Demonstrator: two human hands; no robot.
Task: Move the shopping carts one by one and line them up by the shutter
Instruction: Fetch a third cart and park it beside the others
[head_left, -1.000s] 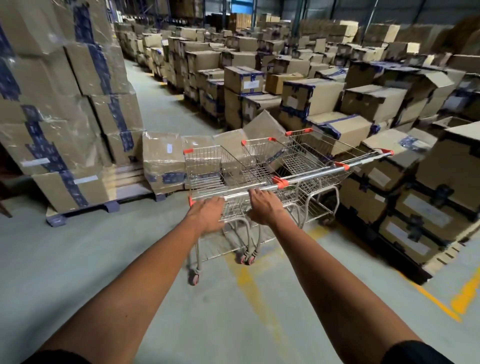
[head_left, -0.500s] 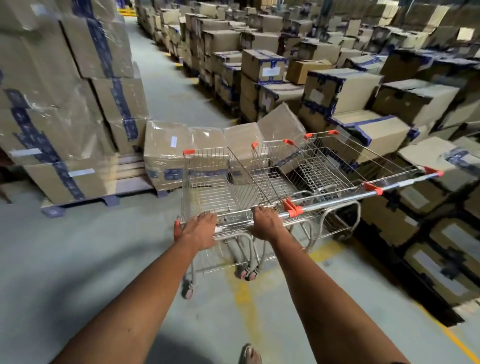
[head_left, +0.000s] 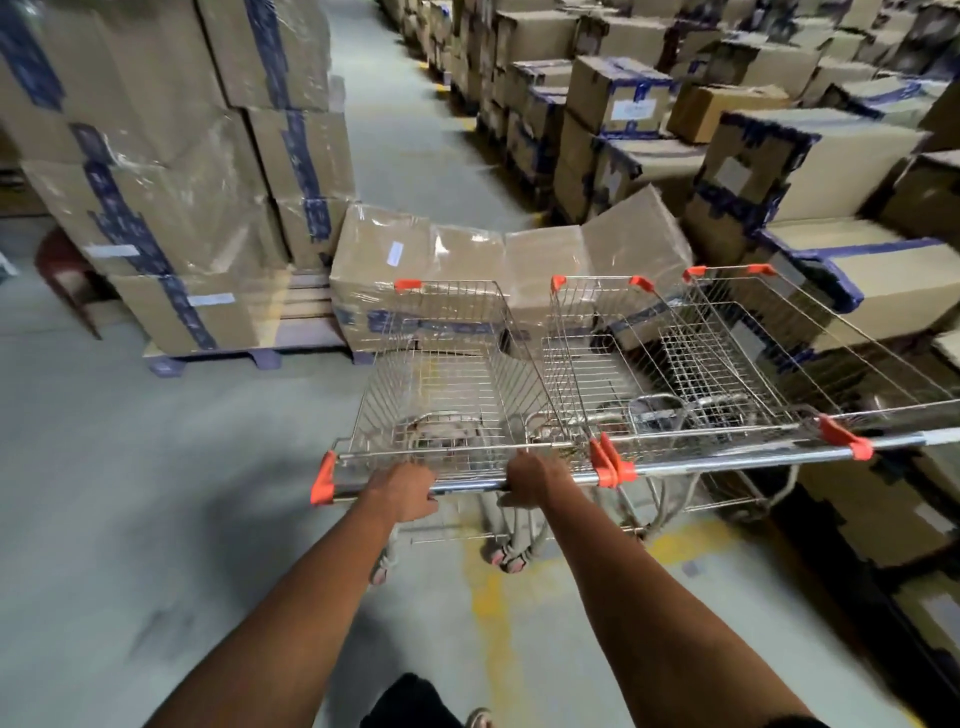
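Observation:
Three wire shopping carts with orange corner caps stand side by side in front of me. My left hand (head_left: 402, 491) and my right hand (head_left: 535, 478) both grip the chrome handle of the left cart (head_left: 447, 374). The middle cart (head_left: 613, 364) touches it on the right, and the right cart (head_left: 779, 358) stands against the boxes further right. No shutter is in view.
A tall wrapped pallet of boxes (head_left: 171, 171) rises at the left. Low wrapped boxes (head_left: 467, 254) lie just beyond the carts. Stacked cartons (head_left: 779, 156) fill the right side. An aisle (head_left: 395, 130) runs ahead between them. Yellow floor marking (head_left: 493, 597) lies underfoot.
The view has tilted down and closed in on the carts, which now look larger. Both hands have stayed on the left cart's handle, and the left hand sits a little further in from the handle's left end.

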